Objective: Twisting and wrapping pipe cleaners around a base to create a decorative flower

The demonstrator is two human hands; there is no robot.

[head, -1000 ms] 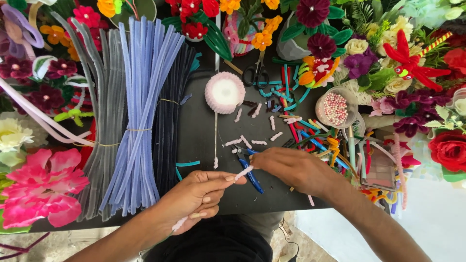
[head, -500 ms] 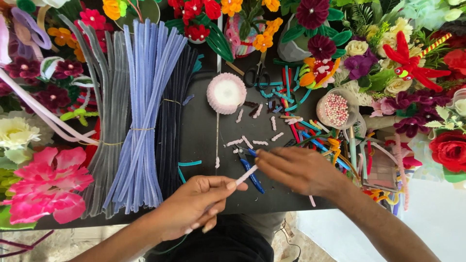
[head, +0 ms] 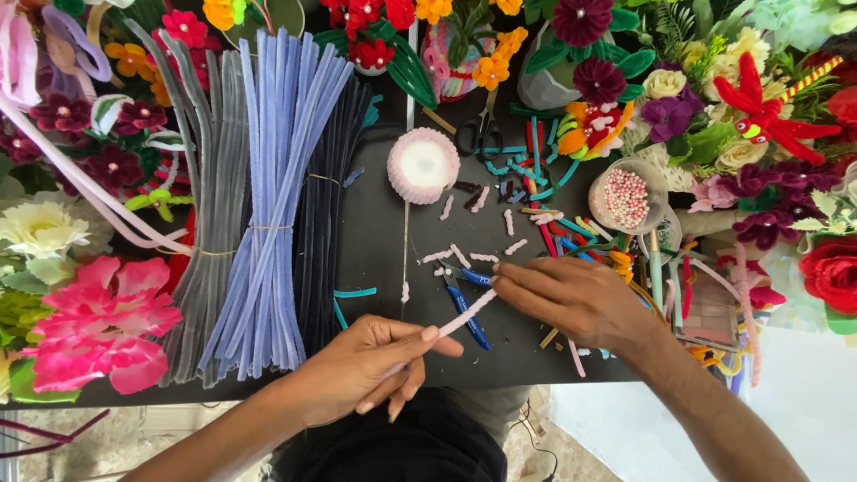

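We pinch a pale pink pipe cleaner [head: 466, 314] in our left hand [head: 370, 366], its tip meeting our right hand [head: 571, 299], fingers narrowed, just above the blue-handled cutters [head: 464, 303].

A dark table [head: 375, 232] in even light; pale speckled floor [head: 116, 437] shows below its edge

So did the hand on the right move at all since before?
Yes, a little. The right hand slid left and down, away from the bead cup, toward the blue-handled cutters.
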